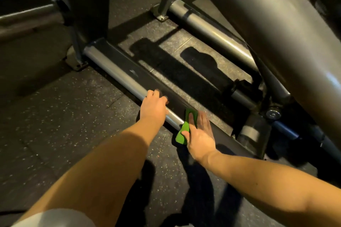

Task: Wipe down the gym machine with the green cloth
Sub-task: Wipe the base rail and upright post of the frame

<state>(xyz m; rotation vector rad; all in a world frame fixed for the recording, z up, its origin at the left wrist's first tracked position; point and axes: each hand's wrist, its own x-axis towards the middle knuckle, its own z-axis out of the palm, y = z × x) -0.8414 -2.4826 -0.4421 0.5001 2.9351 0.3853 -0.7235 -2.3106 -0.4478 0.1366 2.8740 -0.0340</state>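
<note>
A grey metal base rail (118, 72) of the gym machine runs diagonally along the speckled floor from upper left to lower right. My left hand (154, 106) rests on top of this rail with its fingers bent over the far side. Just to the right, my right hand (200, 134) lies flat with straight fingers on the green cloth (181, 135), pressing it onto the rail. The cloth shows beside my thumb and at my fingertips; the rest is hidden under my palm.
A thick grey frame tube (276, 24) slopes overhead at the right. A second floor rail (212, 33) lies parallel further back. An upright post with a bolted foot (77, 61) stands at the rail's left end. Dark rubber flooring (64, 125) spreads around my arms.
</note>
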